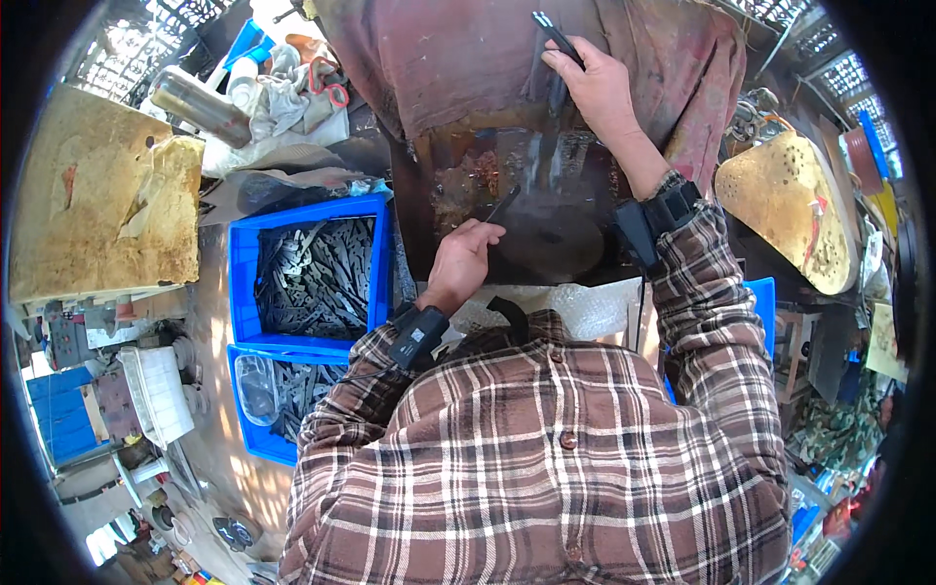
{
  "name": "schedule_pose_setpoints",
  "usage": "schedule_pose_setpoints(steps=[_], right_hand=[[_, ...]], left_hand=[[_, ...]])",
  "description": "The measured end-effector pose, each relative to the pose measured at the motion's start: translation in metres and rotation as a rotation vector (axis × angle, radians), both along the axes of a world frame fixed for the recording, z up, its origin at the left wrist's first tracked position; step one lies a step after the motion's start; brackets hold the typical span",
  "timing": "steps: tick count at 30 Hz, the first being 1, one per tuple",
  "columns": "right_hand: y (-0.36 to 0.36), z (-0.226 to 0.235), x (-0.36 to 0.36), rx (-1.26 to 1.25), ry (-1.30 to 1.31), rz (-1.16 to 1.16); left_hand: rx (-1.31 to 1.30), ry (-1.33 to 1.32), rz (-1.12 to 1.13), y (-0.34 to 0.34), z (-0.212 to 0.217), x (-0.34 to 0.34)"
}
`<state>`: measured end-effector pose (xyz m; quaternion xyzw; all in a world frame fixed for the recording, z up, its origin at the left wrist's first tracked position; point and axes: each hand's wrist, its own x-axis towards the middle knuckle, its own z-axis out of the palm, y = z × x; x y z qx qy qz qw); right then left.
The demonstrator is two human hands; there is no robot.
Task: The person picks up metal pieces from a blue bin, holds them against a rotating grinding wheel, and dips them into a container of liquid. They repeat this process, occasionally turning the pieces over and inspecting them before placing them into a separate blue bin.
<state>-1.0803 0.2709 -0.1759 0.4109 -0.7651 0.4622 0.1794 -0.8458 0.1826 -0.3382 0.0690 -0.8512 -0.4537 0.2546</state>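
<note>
blue bin [244,283] loaded with flat metal pieces [317,278] at near left, thin dark strip [504,204] pinched in left hand [461,258] fingers over a grimy bench [556,239], dark bars [557,38] pinched by right hand [599,86] fingers farther off, reddish cloth [439,73] draped on the far side

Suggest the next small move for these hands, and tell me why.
Probably the left hand should lift its thin dark strip toward the right hand. The right hand, up by the reddish cloth, grips what look like similar slender dark pieces with pale tips, while the left hand's strip is apart from them, so bringing them together seems sensible.
</note>
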Motion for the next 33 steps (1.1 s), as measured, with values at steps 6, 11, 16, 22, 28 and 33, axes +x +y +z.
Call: schedule_pose_setpoints(steps=[6, 11, 16, 22, 28, 33], right_hand=[[0.002, 0.001, -0.004, -0.022, 0.073, 0.0], [0.004, 0.005, 0.0, -0.018, 0.039, 0.022], [0.005, 0.011, 0.009, -0.068, 0.081, 0.018], [0.009, 0.008, 0.006, -0.08, -0.007, -0.038], [-0.001, 0.013, 0.002, -0.01, -0.01, -0.095], [0.004, 0.013, -0.002, -0.053, 0.009, -0.077]], left_hand=[[0.093, 0.015, -0.03, -0.003, -0.006, -0.003], [0.19, -0.013, -0.027, -0.007, -0.012, -0.006], [0.004, 0.139, 0.002, -0.008, -0.014, -0.009], [0.166, 0.14, -0.001, -0.014, 0.003, 0.001], [0.315, 0.211, 0.002, -0.032, 0.028, 0.057], [0.031, 0.205, 0.539, -0.094, -0.014, 0.114]])
